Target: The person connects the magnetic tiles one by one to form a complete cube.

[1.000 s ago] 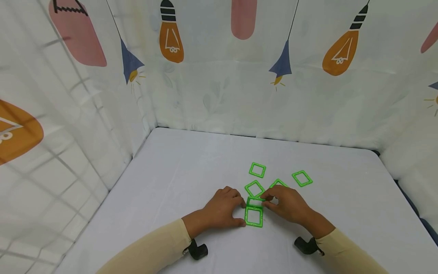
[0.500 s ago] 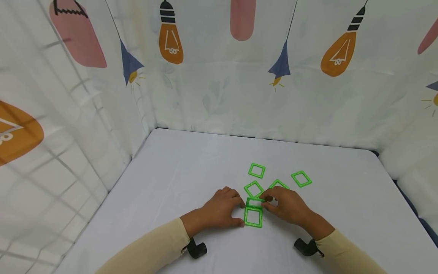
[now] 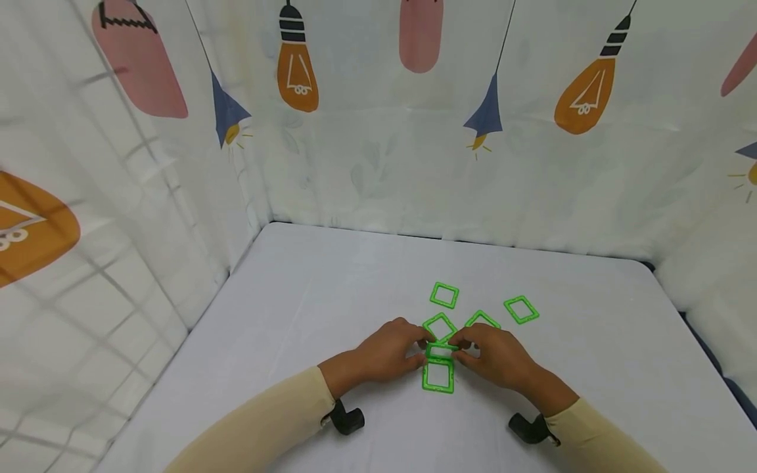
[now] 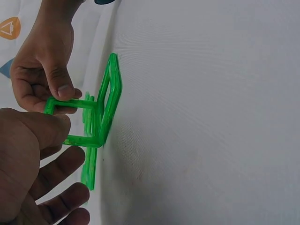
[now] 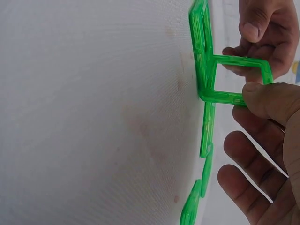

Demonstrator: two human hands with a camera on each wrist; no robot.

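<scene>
A green square magnetic tile [image 3: 441, 357], an open frame, stands tilted up from the table along the far edge of a second green tile [image 3: 438, 389] lying flat. My right hand [image 3: 495, 351] pinches the raised tile's right side between thumb and fingers. On its left side, my left hand [image 3: 387, 349] pinches it too, thumb in front and index finger partly hidden behind. In the left wrist view the raised tile [image 4: 75, 140] meets the flat tile [image 4: 116, 86] at a corner-like angle. The other left fingers [image 4: 70, 161] are spread loosely below.
Just beyond the raised tile lies a turned green tile [image 3: 430, 320]. Another tile [image 3: 480, 312] is partly covered by my right hand. Two more lie farther back, a tile [image 3: 443, 305] and a tile [image 3: 522, 320]. Patterned cloth [image 3: 378, 177] hangs behind the white table [image 3: 331, 276].
My left hand has moved forward from beside the flat tile, where its thumb was at the near corner, to the raised tile's left side. My right hand keeps its hold.
</scene>
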